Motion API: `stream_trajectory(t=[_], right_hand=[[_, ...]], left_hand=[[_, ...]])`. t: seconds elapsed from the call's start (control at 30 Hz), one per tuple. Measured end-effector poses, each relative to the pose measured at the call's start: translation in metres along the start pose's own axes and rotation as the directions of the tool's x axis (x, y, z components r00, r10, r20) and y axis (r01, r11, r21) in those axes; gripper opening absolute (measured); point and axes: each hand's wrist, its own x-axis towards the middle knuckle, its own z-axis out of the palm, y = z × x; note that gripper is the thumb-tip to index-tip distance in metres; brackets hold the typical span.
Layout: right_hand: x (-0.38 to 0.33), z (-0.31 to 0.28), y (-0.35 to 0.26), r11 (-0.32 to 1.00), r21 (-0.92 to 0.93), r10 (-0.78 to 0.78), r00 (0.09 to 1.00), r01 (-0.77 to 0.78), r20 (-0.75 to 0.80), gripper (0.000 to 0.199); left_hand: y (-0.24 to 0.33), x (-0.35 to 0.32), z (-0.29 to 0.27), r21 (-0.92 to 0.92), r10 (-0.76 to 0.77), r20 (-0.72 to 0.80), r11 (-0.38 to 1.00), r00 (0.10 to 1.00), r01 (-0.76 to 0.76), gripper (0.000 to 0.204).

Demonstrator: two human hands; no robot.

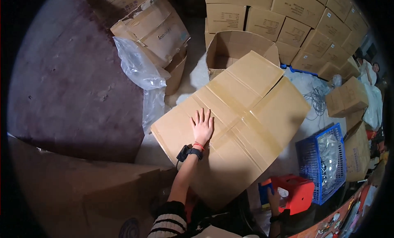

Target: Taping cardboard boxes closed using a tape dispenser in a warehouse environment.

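A large flattened cardboard box (230, 127) lies slanted in front of me, with strips of brown tape across its flaps. My left hand (202, 128) rests flat on it, fingers spread and holding nothing. A red string and a black strap with a small device circle that wrist. Low on the right, my right hand (272, 199) is in shadow, its fingers wrapped round a blue-and-orange object (265, 191) whose kind I cannot make out. Right beside this hand stands a red plastic stool (303, 193); a black band is on the right wrist.
An open cardboard carton (242, 41) stands behind the flattened box. Stacked cartons (262, 22) line the back. Clear plastic film (141, 69) hangs from a worn carton (162, 35). A blue basket (320, 164) and tangled wire (316, 100) are on the right; a dark surface (74, 82) spreads left.
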Motion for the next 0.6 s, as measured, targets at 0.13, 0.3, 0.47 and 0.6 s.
stream_trajectory(t=[0.13,0.3,0.47,0.6], right_hand=[[0.016,-0.013,-0.014,0.960,-0.114,0.259,0.965,-0.254,0.032,0.053],[0.024,-0.033,-0.039,0.997,-0.037,0.071,0.995,-0.074,-0.074,0.049],[0.032,-0.029,-0.065,0.995,0.079,0.072,0.986,-0.060,-0.149,0.042],[0.034,-0.031,-0.079,0.951,0.303,0.032,0.995,-0.059,0.094,0.042]], left_hand=[[-0.013,-0.006,-0.006,-0.177,0.039,0.095,0.984,0.995,-0.021,0.039],[-0.036,-0.048,-0.031,-0.162,0.202,0.193,0.972,0.960,-0.172,0.042],[-0.029,-0.088,-0.047,-0.007,0.221,0.164,0.975,0.961,-0.223,0.046],[-0.018,-0.100,-0.048,0.142,0.197,0.098,0.968,0.976,-0.209,0.046]])
